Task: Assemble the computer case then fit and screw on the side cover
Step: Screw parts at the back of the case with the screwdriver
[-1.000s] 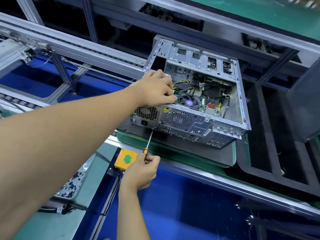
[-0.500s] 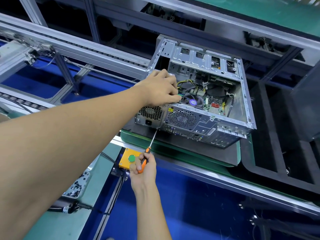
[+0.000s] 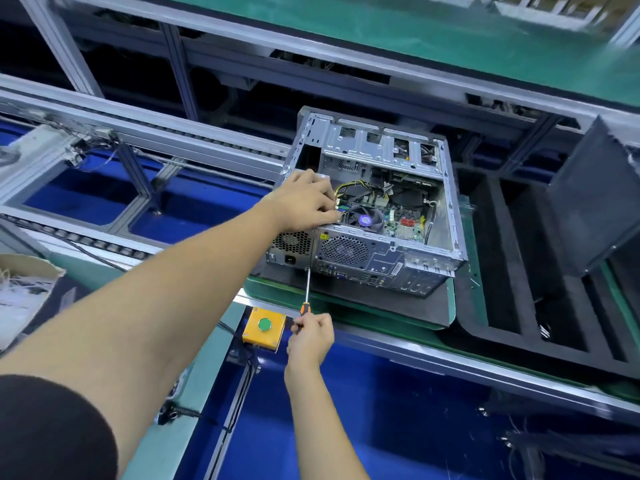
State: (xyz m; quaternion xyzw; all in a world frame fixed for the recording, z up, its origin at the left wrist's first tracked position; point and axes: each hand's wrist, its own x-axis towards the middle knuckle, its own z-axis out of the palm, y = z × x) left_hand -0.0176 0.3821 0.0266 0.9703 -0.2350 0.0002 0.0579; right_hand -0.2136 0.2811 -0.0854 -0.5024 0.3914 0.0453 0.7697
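Observation:
An open silver computer case (image 3: pixel 391 258) lies on its side on a black foam pad (image 3: pixel 381 306), with the motherboard, fan and cables exposed. My left hand (image 3: pixel 304 199) reaches over the case's near left corner above the power supply, its fingers curled over the rim by the cables. My right hand (image 3: pixel 311 337) grips the orange handle of a screwdriver (image 3: pixel 307 285). The thin shaft points up and its tip touches the rear panel just below the power supply. A dark grey panel (image 3: pixel 595 202) leans upright at the right.
A yellow box with a green button (image 3: pixel 265 327) sits beside my right hand on the line's edge. A black foam tray (image 3: pixel 502 271) with long slots lies right of the case. Aluminium rails and rollers (image 3: pixel 173 140) run to the left, and a cardboard box (image 3: pixel 24 289) stands at far left.
My right hand has shifted its hold on the screwdriver handle while the tip stayed at the rear panel. My left hand has stayed on the case corner.

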